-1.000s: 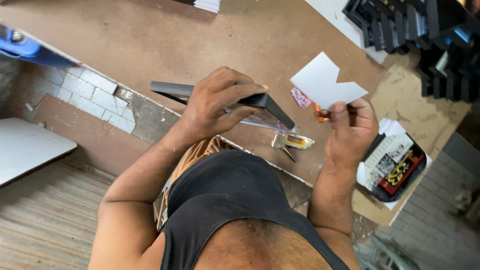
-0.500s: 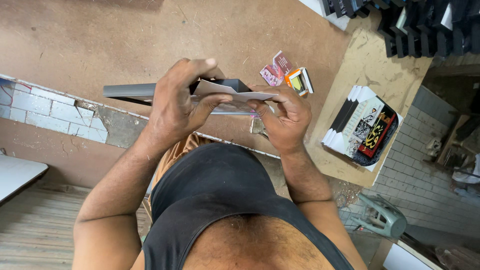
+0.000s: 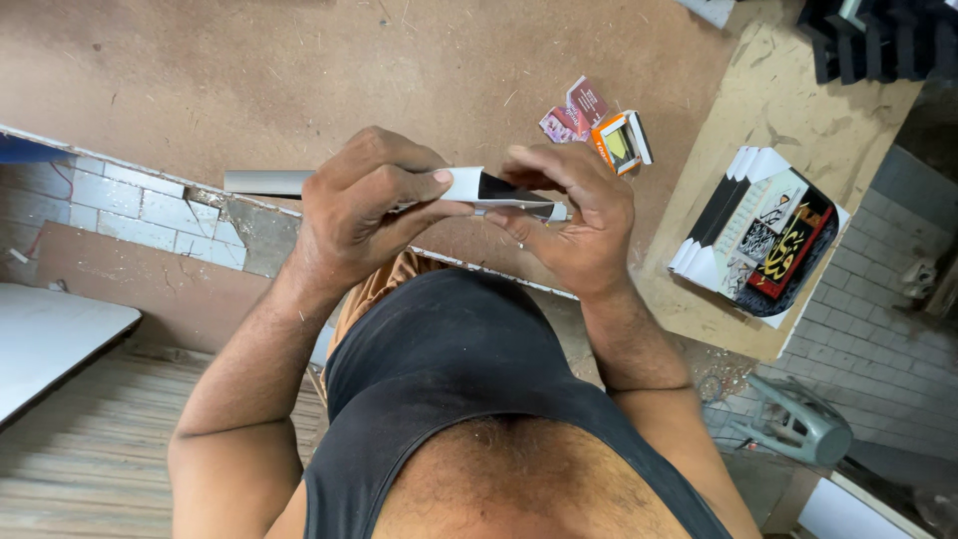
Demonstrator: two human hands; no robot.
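Observation:
I hold a long grey and black frame strip (image 3: 261, 182) edge-on over the brown board table (image 3: 200, 80). My left hand (image 3: 354, 215) grips its middle from above, thumb laid along a white card (image 3: 461, 186) pressed onto the strip. At the strip's right end, my right hand (image 3: 577, 220) closes on strip and card from the other side, fingers curled over the top. The two hands nearly touch. Whether the right hand also holds something small is hidden by its fingers.
Small coloured packets and an orange-and-white box (image 3: 619, 140) lie on the table beyond my hands. A stack of framed pictures (image 3: 763, 235) rests on a plywood sheet at right. Black frame pieces (image 3: 878, 40) sit top right. A grey plastic stool (image 3: 798, 424) stands on the floor.
A second ago my right hand held the white card apart from the strip. It has since brought the card onto the strip, and both hands now clamp them together.

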